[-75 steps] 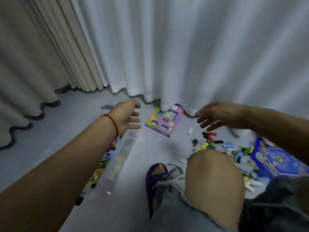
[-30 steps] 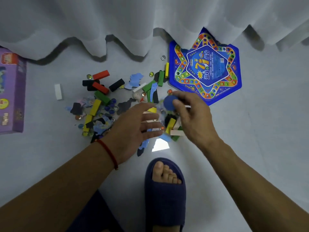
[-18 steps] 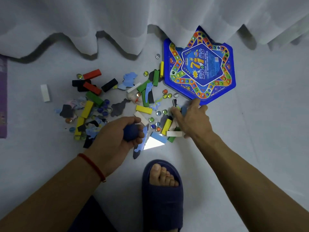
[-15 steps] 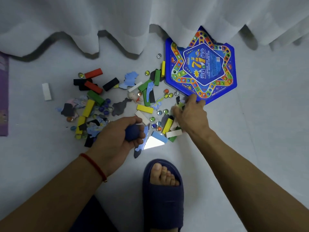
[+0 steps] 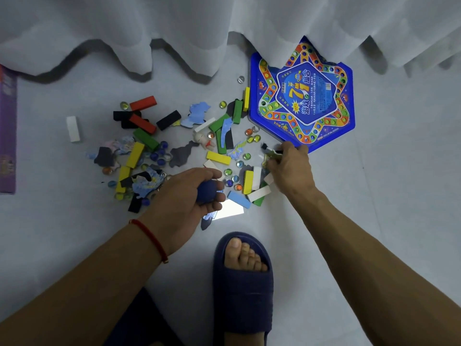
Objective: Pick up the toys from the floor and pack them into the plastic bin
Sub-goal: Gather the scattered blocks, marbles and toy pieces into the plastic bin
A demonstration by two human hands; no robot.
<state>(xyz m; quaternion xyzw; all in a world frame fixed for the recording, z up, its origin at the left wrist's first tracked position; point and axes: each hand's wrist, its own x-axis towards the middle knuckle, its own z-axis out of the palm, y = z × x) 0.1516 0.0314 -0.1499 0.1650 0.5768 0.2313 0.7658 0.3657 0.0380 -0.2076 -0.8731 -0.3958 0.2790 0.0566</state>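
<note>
Crouched over scattered toys: left hand (image 5: 184, 196) curled round a dark blue ball (image 5: 207, 193), right hand (image 5: 290, 168) pinching small pieces (image 5: 270, 154) at the near edge of the blue game board (image 5: 304, 96). Between the hands, marbles (image 5: 233, 179) and coloured blocks (image 5: 218, 157); beyond the left hand, more blocks. Nearer, below both hands, a slippered foot (image 5: 243, 278).
</note>
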